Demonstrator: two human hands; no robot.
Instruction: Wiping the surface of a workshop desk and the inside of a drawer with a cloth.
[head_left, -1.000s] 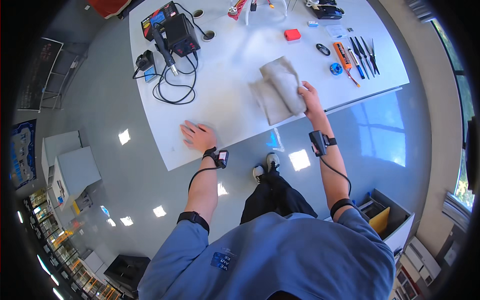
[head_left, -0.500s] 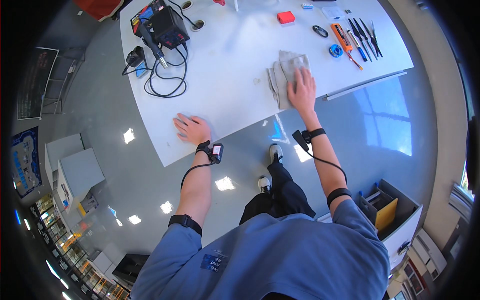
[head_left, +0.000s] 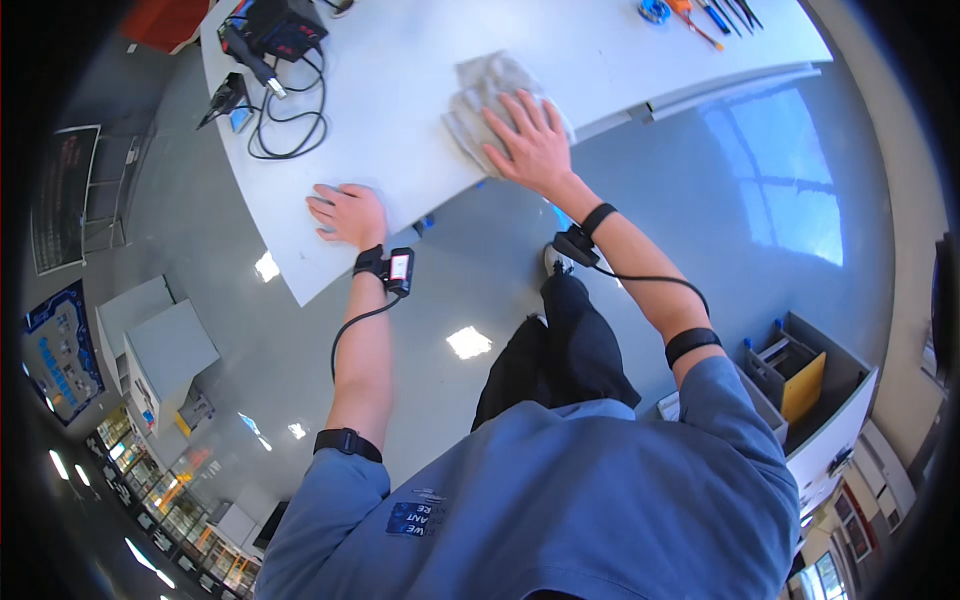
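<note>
Head view: left hand [head_left: 352, 215] palm-down on the white surface [head_left: 400, 100] near its front edge, grip wide. Right hand [head_left: 535, 150] palm-down on the grey cloth [head_left: 490, 75], grip wide, fingers splayed. Cloth lies near the front edge too. Farther: hot-air gun [head_left: 248, 55] left, blue spool [head_left: 654, 11] right.
</note>
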